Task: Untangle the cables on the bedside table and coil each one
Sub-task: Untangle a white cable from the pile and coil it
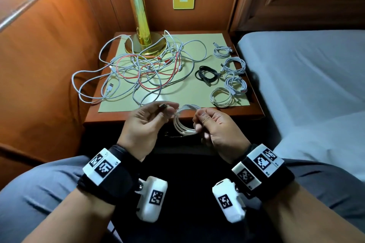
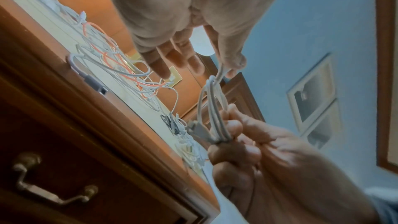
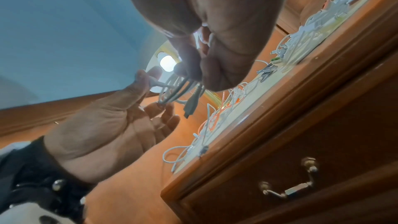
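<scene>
Step in hand: closing off a white coil, held in the air just before the desk edge. Right grip clamped on the gathered loops; left grip pinching the free plug end. Next, by judgement: wrap or tuck that end, then set down beside the finished coils. Tangle: thin, smooth, limp white and red cord on pale mat

place: bedroom — bed | bedside table | brass lamp
</scene>
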Motion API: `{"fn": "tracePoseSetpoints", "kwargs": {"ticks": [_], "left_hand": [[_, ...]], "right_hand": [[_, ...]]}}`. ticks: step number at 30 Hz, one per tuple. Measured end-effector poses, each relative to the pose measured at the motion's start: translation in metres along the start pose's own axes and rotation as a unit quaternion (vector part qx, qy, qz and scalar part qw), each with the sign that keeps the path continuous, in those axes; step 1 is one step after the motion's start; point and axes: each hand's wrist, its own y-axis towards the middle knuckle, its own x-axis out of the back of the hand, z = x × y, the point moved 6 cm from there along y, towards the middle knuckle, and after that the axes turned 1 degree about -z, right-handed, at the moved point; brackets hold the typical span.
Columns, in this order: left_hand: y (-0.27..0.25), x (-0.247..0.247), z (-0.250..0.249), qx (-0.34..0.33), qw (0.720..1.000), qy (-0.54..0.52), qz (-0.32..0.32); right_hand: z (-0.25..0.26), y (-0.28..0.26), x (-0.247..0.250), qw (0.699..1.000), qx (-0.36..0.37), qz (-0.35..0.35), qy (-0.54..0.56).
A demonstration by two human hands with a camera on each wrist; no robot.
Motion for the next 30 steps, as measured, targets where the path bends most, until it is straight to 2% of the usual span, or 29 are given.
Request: {"fn": "tracePoseSetpoints", "kwargs": {"ticks": [4,9,15,19,24,27,30], "left_hand": [[0.002,0.004,0.005,0.096,0.982,-0.162,-0.028],[0.001,0.005,0.011,0.142,0.972,-0.184,-0.022],[-0.003,-0.003,0.015,0.130,0.991,-0.025,0.037],[-0.007,-0.008,0.017,0.119,0.990,0.048,0.049],[-0.010,-0.014,0.019,0.114,0.975,0.153,0.110],[-0.010,-0.019,0.020,0.100,0.972,0.160,0.138],[-0.012,-0.021,0.021,0.121,0.977,0.104,0.140]], "right_hand": [[0.010,-0.001,-0.003,1.000,0.015,0.020,0.002],[0.009,-0.004,-0.002,0.999,0.034,0.011,-0.017],[0.009,-0.001,0.008,0.998,0.060,-0.018,-0.014],[0.008,-0.002,0.005,0.996,0.077,-0.027,-0.021],[0.013,-0.005,0.005,0.994,0.107,-0.030,-0.024],[0.012,-0.003,0.001,0.994,0.107,-0.016,-0.009],[0.006,-0.001,-0.003,0.995,0.086,-0.015,0.046]]}}
